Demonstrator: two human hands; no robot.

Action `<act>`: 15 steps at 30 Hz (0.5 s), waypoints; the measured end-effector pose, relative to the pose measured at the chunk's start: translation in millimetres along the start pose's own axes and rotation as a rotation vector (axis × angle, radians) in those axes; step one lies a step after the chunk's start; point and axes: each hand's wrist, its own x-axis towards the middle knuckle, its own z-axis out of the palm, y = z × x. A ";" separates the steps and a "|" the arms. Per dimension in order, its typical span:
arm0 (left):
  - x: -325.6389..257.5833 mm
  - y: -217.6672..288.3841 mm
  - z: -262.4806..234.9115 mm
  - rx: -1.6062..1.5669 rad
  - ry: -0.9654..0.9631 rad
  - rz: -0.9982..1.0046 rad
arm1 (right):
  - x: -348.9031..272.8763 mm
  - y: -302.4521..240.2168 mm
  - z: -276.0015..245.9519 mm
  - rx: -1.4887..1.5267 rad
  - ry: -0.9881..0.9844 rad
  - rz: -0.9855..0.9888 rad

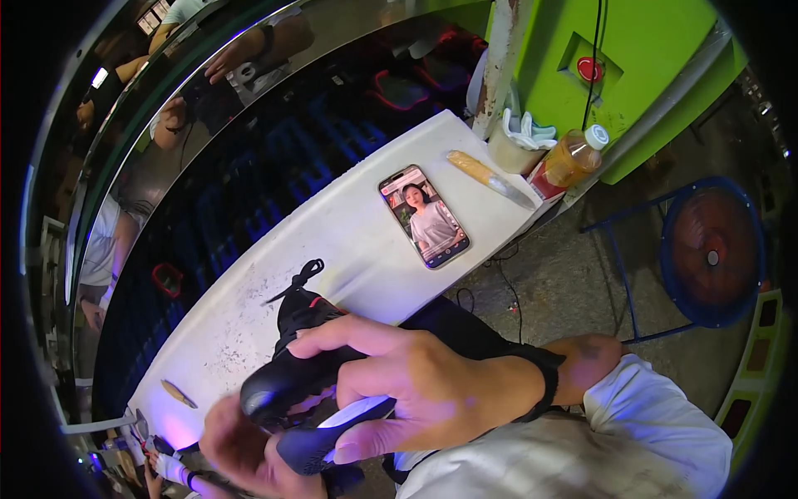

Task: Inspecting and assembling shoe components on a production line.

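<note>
A black shoe [270, 391] with a dark, shiny toe is held low in front of me, above the near edge of the white table. Its black laces [309, 271] stick out over the tabletop. My right hand [416, 387] is closed, its thumb pressed on a black-and-white sole piece [366, 410] and its index finger stretched along the shoe's upper. Whether sole and upper are joined, I cannot tell. My left hand [241, 449], blurred, curls around the toe end from the lower left. Its fingertips are partly hidden.
On the white table [349, 224] lie a lit phone [424, 216], a knife-like tool with a wrapped yellow handle [474, 169] and a small brown piece [178, 394]. A cup [511, 150] and bottle [573, 158] stand far right. Beyond runs a dark conveyor [241, 200]; a fan [713, 254] stands right.
</note>
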 end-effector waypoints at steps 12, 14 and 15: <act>-22.5 2.4 -17.9 -0.010 -0.239 0.258 | -5.8 -25.0 -11.1 -0.288 -0.107 0.025; -25.5 1.0 -25.3 -0.012 -0.240 0.276 | -10.2 -28.8 -3.7 -0.257 -0.125 0.037; -27.2 0.5 -26.2 -0.034 -0.266 0.305 | -12.8 -30.9 -3.0 -0.246 -0.115 0.055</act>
